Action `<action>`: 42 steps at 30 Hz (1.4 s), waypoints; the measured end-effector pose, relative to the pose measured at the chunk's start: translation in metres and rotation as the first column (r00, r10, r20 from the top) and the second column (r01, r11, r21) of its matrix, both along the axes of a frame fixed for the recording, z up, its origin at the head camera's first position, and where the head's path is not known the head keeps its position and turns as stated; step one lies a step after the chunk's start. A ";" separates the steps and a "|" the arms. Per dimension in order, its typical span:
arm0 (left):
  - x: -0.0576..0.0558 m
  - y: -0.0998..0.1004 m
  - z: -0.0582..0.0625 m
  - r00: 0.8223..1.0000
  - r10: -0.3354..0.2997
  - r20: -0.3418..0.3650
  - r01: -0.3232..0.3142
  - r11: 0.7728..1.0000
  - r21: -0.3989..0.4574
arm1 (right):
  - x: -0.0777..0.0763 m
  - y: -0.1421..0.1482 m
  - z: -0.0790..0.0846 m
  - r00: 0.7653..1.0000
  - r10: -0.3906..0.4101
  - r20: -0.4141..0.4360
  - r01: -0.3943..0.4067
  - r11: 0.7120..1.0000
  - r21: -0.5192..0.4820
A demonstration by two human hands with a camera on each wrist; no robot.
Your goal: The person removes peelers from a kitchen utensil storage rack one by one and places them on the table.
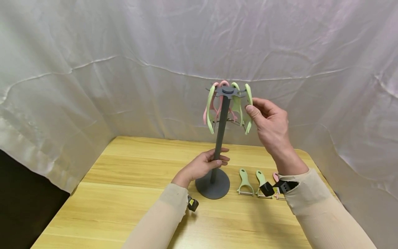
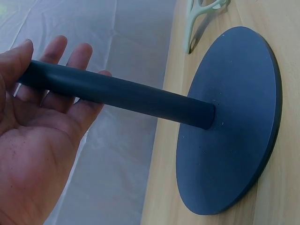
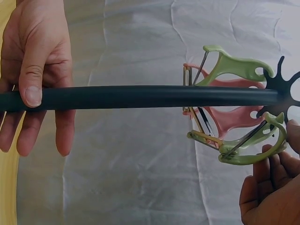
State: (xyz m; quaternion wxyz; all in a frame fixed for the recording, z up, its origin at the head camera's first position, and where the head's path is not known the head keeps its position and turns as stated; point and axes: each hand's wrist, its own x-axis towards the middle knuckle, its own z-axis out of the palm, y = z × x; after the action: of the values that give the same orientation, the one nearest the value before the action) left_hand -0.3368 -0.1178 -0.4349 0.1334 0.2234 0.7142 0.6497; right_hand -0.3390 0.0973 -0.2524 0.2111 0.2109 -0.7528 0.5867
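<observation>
On table (image 1: 124, 193), toward far edge: stand (image 1: 220, 138); may tip if my left hand (image 1: 199, 167), thumb and fingers clamped round it, slackens. At stand's top, green peeler (image 1: 249, 98) pinched in my right hand (image 1: 275, 126); may fall if unseated on hook (image 1: 242, 92). 4 hung peelers (image 1: 209, 107) crowd alongside. 3 loose peelers (image 1: 244, 178) toward table's right edge, wrist camera (image 1: 266, 189) partly blocking.

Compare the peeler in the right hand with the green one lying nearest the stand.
The held peeler is upright at the top of the stand; the table peeler lies flat.
The right hand pinches the held peeler; the table peeler is unheld.
Head view shows the held peeler nearly edge-on, the table peeler broadside.
Shared: light green, metal blade.
</observation>
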 end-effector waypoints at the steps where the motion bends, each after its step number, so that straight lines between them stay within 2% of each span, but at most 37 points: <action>1: 0.000 0.000 0.000 1.000 0.001 0.001 -0.001 1.000 0.000 | 0.000 0.000 0.000 1.000 -0.001 0.002 0.001 1.000 -0.002; 20: -0.001 -0.001 -0.001 1.000 0.002 -0.002 -0.002 1.000 -0.002 | 0.001 0.002 -0.001 1.000 -0.012 -0.015 0.011 0.996 -0.085; 42: 0.000 -0.001 0.000 1.000 0.008 -0.005 -0.008 1.000 0.005 | 0.008 0.007 -0.012 0.999 -0.050 -0.009 0.049 0.996 -0.072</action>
State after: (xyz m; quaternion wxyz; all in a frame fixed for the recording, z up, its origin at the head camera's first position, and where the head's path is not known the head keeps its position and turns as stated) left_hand -0.3367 -0.1185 -0.4353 0.1287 0.2225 0.7136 0.6517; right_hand -0.3306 0.1043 -0.2642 0.2370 0.1874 -0.7352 0.6068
